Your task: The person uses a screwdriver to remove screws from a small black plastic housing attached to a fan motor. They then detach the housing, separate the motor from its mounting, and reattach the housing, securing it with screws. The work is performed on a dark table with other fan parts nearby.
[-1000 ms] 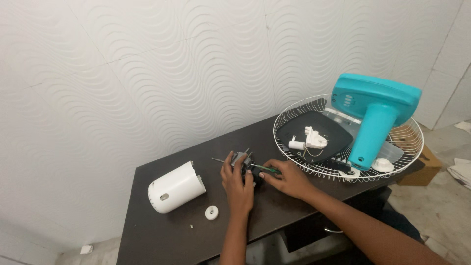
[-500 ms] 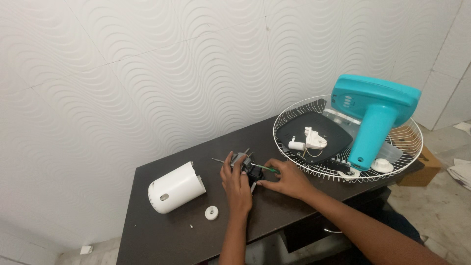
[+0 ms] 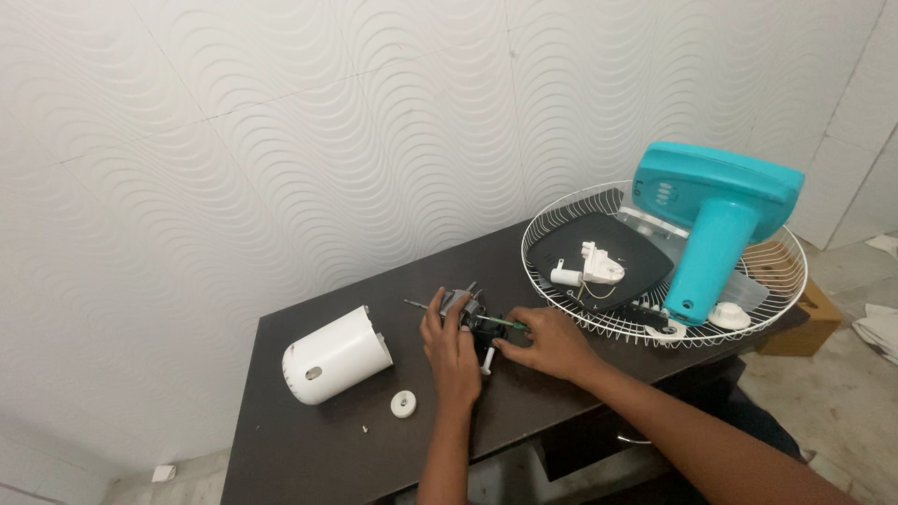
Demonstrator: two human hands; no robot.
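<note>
The left hand (image 3: pixel 451 348) is curled over a small grey metal fan motor (image 3: pixel 465 310) near the middle of the dark brown wooden table (image 3: pixel 309 449), steadying it. The right hand (image 3: pixel 546 340) pinches a thin green-handled screwdriver (image 3: pixel 499 323) against the motor's right side. Left lies a white cylindrical plastic housing (image 3: pixel 335 354); nearer, a small white round cap (image 3: pixel 403 404). Far right sits a white wire fan guard (image 3: pixel 599 318) holding a teal plastic fan stand (image 3: pixel 716 224).

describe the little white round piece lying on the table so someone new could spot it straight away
Start at the dark brown tabletop and find the white cylindrical plastic housing lying on its side at its left. Just to the lower right of that housing, left of the person's left hand, lies the small white round disc-shaped knob. It is flat, far smaller than the housing, and has a hole in its middle.
</note>
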